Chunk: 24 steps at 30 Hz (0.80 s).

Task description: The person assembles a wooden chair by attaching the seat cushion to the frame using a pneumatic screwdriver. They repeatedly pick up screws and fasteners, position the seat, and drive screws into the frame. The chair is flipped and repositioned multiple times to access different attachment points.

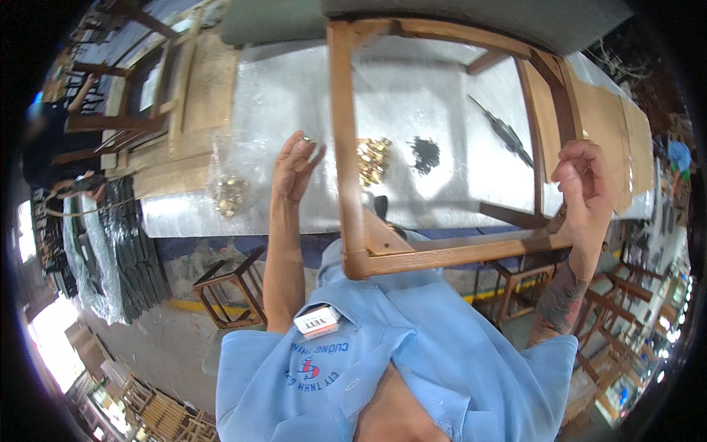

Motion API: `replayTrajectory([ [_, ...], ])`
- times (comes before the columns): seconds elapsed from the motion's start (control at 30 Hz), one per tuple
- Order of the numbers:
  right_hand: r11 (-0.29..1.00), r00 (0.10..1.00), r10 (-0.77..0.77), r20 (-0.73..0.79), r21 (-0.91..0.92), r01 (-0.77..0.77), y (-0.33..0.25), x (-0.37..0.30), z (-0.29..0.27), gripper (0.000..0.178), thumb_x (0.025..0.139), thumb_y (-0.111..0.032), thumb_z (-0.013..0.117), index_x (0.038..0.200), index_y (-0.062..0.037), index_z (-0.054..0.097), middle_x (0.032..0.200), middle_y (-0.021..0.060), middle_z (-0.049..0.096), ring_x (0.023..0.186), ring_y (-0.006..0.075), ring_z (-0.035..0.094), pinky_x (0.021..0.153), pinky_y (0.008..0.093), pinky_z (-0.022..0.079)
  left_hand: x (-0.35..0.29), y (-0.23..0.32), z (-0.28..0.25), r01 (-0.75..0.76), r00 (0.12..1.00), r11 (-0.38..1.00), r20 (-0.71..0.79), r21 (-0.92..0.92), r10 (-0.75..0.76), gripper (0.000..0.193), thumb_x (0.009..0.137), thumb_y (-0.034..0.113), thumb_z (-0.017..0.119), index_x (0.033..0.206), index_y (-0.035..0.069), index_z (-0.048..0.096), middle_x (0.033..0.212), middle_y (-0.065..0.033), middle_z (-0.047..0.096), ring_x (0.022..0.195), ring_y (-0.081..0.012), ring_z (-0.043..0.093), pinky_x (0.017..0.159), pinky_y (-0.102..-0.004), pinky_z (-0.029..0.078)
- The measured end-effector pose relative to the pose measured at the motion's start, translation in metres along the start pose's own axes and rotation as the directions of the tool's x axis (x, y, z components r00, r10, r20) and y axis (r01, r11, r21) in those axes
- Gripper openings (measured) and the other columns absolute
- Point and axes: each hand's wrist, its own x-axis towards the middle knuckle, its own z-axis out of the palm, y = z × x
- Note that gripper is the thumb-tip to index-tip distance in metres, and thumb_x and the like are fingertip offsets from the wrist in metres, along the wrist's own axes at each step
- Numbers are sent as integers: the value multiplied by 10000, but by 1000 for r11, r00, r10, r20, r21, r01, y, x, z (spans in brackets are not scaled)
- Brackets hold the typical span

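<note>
1. A light blue shirt (294,368) fills the space nearest the viewer, on the near side of the wooden frame (456,253).

2. The left hand (296,169) rises at the end of an outstretched forearm, left of the frame and apart from it. Its thumb and fingertips pinch together on a small brass-coloured piece (307,139), held up beside the frame's left upright.

3. The right hand (585,177) bends at the wrist at the frame's right side, fingers curled toward the thumb; whether they close on anything cannot be told. The wrist is beside the frame's near right corner.

4. Beyond the frame's near rail, seen through its opening, brass-coloured fittings (374,158) lie heaped at the left, a pile of small black parts (425,155) near the middle and a dark power tool (504,132) slantwise at the right.

5. A clear plastic bag (230,193) of metal pieces rests on the covered table (272,88), well left of the frame.

6. A grey-green padded panel (479,13) borders the frame's far side.
</note>
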Motion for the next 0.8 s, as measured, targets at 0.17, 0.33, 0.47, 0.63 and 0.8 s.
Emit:
replayTrajectory([
  [0.17,915,866,-325,381,-107,390,-57,23,46,198,831,-34,695,1019,-19,634,908,72,617,772,144,607,632,265,477,-39,63,84,-3,884,964,450,-267,127,255,941,18,612,1193,25,571,1178,-128,597,1084,-221,595,778,-258,591],
  [0.33,818,719,-542,435,80,569,-97,45,106,233,833,-69,733,1058,-39,683,905,108,651,711,222,634,604,309,503,-97,98,187,-175,908,978,403,113,116,269,941,63,634,1186,-33,581,1113,-148,643,956,-199,650,744,-256,592],
  [0.47,772,650,-618,442,186,608,-81,61,122,216,848,-80,726,1057,-44,689,857,105,658,686,233,633,598,310,496,-100,96,202,-196,908,945,412,263,73,288,948,115,647,1158,-75,599,1017,-139,683,881,-169,667,730,-254,585],
  [0.63,820,698,-572,430,294,490,-52,66,115,178,867,-101,715,1027,-32,677,788,93,651,671,236,631,581,321,482,-88,73,202,-81,917,968,398,238,-21,314,958,179,651,1130,-82,629,988,-123,695,812,-132,656,692,-236,541],
  [0.8,800,674,-579,459,160,578,-43,64,108,175,881,-105,697,1025,-24,638,834,101,650,691,275,643,597,347,499,-87,68,223,-25,929,963,363,268,-77,332,969,234,641,1103,-70,640,956,-102,697,782,-113,641,671,-224,498],
])
